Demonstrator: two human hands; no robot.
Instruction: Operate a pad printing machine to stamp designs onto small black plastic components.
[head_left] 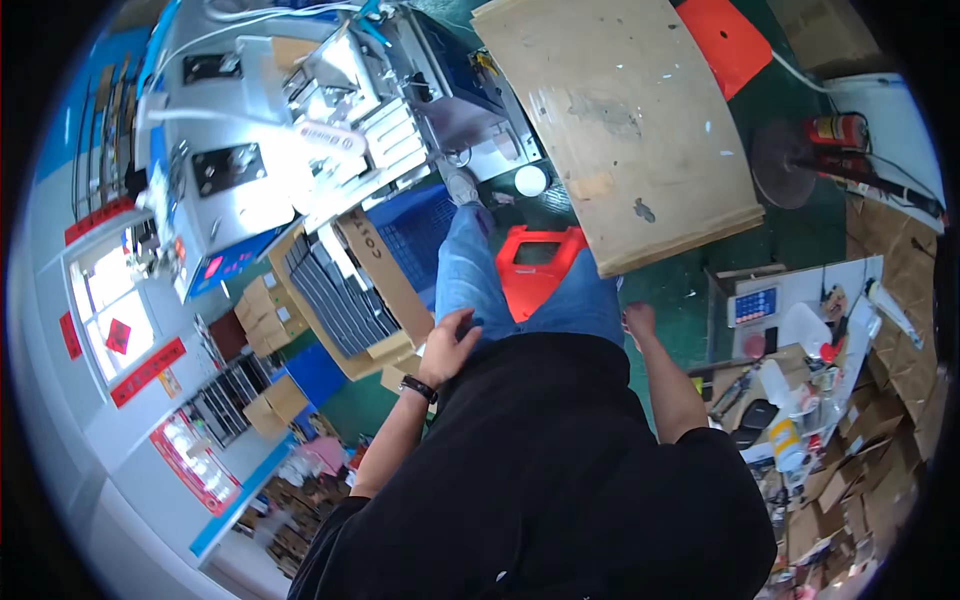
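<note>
Fingers of the left hand [447,352] are resting apart, the right hand [639,320] being impossible to judge, the nearby carton [393,290] probably needing clearance.

The person's left forearm [392,440] slants up and inward to the left wrist [430,376], ending in the left hand [452,346] at the upper left thigh [475,290], its fingers loosely bent and its thumb apart from them. The right forearm [672,390] hangs beside the torso [540,450], leading to the right hand [639,322] near the right thigh [592,298]; its fingers are partly hidden, their curl unclear. The hands are well apart.
</note>
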